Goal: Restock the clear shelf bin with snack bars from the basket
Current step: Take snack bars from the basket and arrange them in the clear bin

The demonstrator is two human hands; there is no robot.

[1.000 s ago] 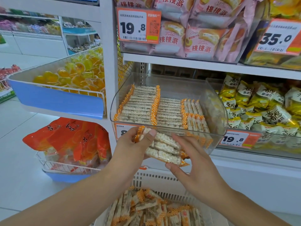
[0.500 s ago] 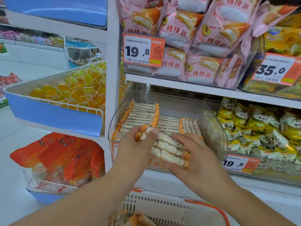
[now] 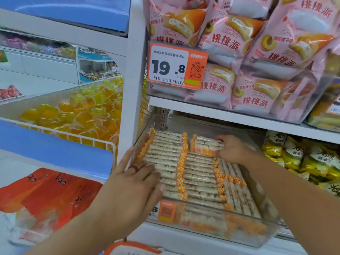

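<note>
Gripping a small stack of bars [image 3: 207, 145] with the right hand [image 3: 231, 149], fingers curled round it, holding it at the back of the clear bin [image 3: 265, 230] above the rows already lying there. Resting the left hand [image 3: 134, 183] (ring on one finger) with straight fingers on the front-left row, grip wide. Showing only the basket [image 3: 132, 248] rim at the bottom edge.

White shelving [image 3: 220, 115] — pale shop floor [image 3: 27, 85]
</note>
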